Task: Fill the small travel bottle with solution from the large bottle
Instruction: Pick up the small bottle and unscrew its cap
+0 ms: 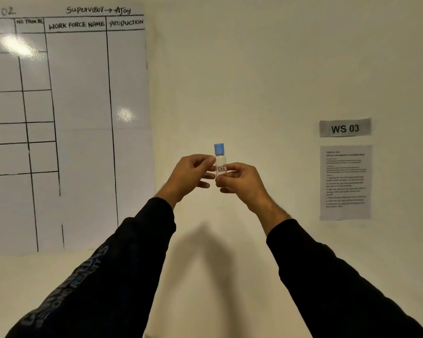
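Observation:
I hold a small clear travel bottle point(220, 162) upright in front of the wall, at about chest height. Its blue cap point(218, 149) is on, and a small red-framed label sits on its body. My left hand point(191, 175) pinches the bottle's upper left side with thumb and forefinger. From the right, my right hand point(242, 181) grips its lower part, fingers curled round it. The bottle's base is hidden by my fingers. The large bottle is not in view.
A whiteboard point(66, 123) with a hand-drawn table covers the wall on the left. At the right hang a "WS 03" sign point(345, 128) and a printed instruction sheet point(345, 182). Both my arms wear dark sleeves.

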